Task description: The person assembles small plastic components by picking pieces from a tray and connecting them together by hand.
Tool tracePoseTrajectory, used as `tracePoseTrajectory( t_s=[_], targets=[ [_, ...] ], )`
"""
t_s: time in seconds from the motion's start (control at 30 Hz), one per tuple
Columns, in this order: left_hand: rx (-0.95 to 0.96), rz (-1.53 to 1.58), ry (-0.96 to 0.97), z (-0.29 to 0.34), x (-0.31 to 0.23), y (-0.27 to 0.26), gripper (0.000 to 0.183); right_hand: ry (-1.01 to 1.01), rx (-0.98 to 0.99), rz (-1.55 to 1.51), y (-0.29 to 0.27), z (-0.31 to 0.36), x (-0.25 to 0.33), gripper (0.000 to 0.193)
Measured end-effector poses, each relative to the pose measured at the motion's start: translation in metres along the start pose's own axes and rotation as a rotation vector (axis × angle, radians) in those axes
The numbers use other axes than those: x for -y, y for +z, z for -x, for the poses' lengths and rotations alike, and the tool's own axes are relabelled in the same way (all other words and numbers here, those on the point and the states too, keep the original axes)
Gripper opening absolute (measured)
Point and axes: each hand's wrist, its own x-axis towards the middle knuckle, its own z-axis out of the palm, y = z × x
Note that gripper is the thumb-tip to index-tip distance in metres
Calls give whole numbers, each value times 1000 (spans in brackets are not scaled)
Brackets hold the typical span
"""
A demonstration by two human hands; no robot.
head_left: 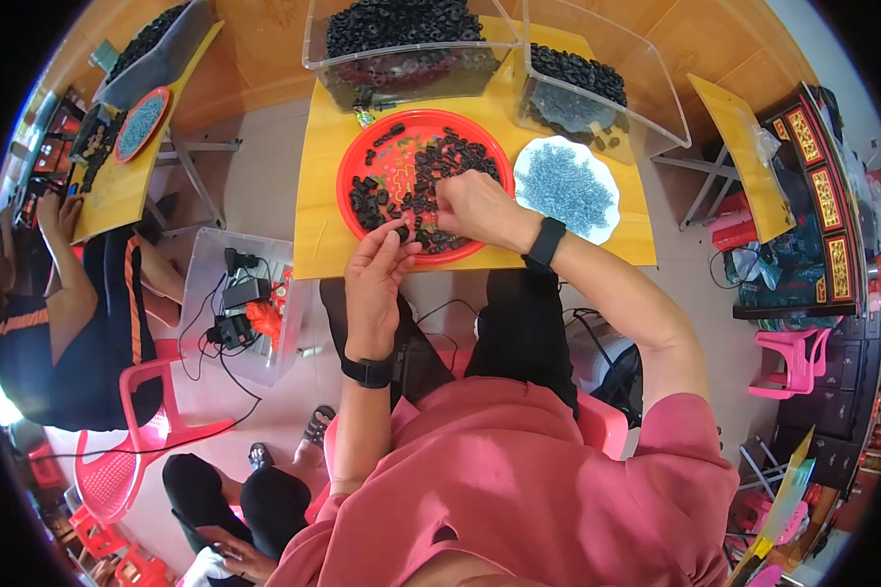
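In front of me on the yellow table [315, 235] sits a round red tray [347, 166] with a printed pattern, strewn with small black parts [367, 201]. My left hand [374, 279] is at the tray's near edge, its thumb and fingers pinching one small black part [402, 233]. Over the tray, just right of it, my right hand [482, 208] is bent downward with its fingers drawn together; whatever lies between the fingertips is hidden. To the right stands a scalloped white plate [609, 220] heaped with small grey-blue pieces [566, 186] that look like screws.
Two clear plastic bins [401, 83] [656, 98] of black parts stand at the table's back. Left on the floor is a clear box [201, 293] with cables. A person [78, 303] works at another yellow table [157, 127]; someone else sits at the lower left.
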Motion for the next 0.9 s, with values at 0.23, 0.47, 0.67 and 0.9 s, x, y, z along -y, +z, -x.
tracePoseTrajectory(
  t_s=[0.23,0.47,0.67,0.9],
  targets=[
    [16,27,-23,-1,3,-4,22,32,17,-514,-31,7,32,13],
    [87,-151,54,6,-1,8,17,-226,-75,-352,-36,15,49,16],
    [78,-262,170,8,-3,12,13,-390,-156,-195,-30,17,50,18],
    [49,-300,222,5,0,15,12,17,96,-680,-39,18,40,12]
  ],
)
